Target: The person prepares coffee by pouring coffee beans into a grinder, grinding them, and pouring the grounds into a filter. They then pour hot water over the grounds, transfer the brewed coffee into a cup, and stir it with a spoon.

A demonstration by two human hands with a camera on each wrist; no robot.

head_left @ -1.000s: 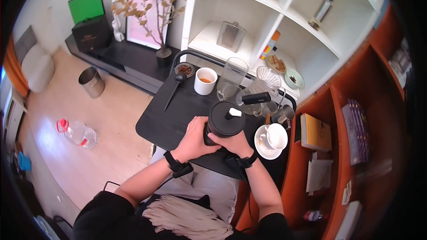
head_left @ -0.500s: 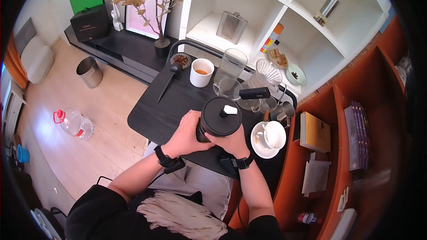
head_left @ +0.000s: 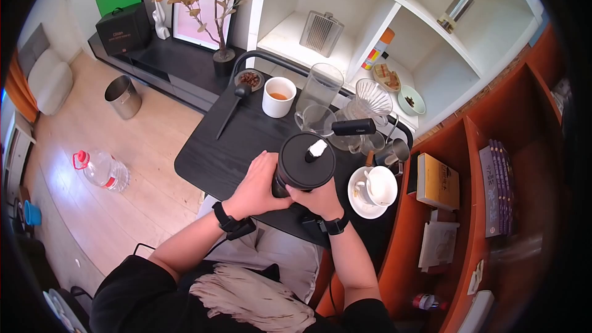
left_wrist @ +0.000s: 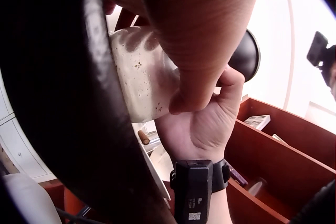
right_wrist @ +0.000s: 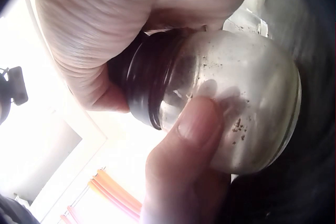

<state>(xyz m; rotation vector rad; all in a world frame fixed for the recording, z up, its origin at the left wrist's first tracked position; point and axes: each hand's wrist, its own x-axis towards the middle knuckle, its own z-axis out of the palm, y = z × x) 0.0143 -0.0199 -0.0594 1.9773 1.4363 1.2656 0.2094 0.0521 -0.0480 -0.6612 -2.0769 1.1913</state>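
Both hands hold a manual coffee grinder (head_left: 297, 176) with a round black top and a clear glass jar below, close over the near part of the black tray table. A short shaft with a white tip (head_left: 317, 148) stands on its top. The left hand (head_left: 254, 186) grips the glass jar (right_wrist: 247, 98), its thumb (right_wrist: 197, 124) pressed on the glass. Wrapped round the black upper part is the right hand (head_left: 320, 198), with the black collar (right_wrist: 149, 79) showing beside its palm. Brown specks cling inside the otherwise see-through jar.
Ahead on the table (head_left: 203, 157) are a white cup (head_left: 278, 106), a black scoop (head_left: 231, 108), a dish of beans (head_left: 249, 80) and glass vessels (head_left: 319, 92). A black handle (head_left: 353, 127) lies just beyond the grinder. To the right stands a white cup and saucer (head_left: 368, 205).
The head view has shifted a little, so table and hands appear slightly further left and up. Both hands keep their hold; the white tip on the grinder's top has turned slightly.
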